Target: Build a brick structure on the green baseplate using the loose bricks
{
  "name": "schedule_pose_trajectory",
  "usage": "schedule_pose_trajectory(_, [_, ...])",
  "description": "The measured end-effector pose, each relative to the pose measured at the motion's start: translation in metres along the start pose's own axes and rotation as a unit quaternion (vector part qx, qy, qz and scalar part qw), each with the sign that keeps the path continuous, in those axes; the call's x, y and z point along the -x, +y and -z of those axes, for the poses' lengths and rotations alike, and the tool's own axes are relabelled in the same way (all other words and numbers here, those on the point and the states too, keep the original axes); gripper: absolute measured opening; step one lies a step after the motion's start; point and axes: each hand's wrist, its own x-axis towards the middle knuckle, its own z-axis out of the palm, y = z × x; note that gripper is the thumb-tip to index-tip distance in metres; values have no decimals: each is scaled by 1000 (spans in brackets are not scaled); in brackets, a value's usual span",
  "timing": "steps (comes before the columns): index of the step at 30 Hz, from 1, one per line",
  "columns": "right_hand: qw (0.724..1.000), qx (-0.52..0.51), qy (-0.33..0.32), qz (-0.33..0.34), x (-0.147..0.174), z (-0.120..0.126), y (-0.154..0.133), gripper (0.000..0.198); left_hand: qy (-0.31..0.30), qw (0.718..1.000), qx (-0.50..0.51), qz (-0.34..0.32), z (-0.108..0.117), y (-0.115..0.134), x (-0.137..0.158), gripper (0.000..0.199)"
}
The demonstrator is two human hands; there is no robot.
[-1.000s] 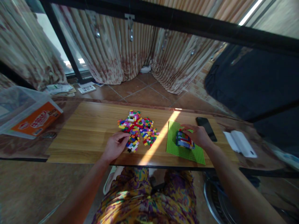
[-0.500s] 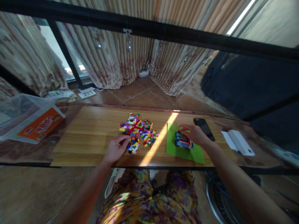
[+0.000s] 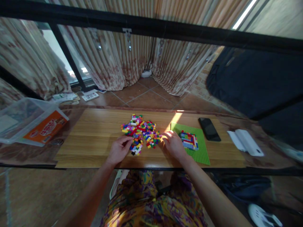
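In front of you lies a long brown wood-grain tabletop (image 3: 94,132). On its right side sits a flat green studded baseplate (image 3: 202,153); left of that spreads a loose pile of small multicoloured plastic bricks (image 3: 149,137). Your left hand (image 3: 118,149) is at the pile's left edge, thumb and forefinger nearly together; you can't tell whether they grip a brick. Your right hand (image 3: 174,145) reaches the pile's right edge, fingers bent, their gap and any hold unclear. On the baseplate stands a low, blocky multicoloured brick build (image 3: 190,141).
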Motion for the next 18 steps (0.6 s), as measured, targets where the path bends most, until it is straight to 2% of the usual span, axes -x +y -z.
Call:
schedule_pose_trajectory(7, [999,39,-20,-7,-10,-19,0,22,-1,1000,-13,0,1,1,0,21])
schedule_pose_trajectory(12, [997,70,-40,-21,-4,-14,1,22,3,1000,-16,-10,0,-1,0,20])
schedule_pose_trajectory(18, [992,113,-64,3,-4,-7,-3,23,1,1000,-19,-15,0,-1,0,20])
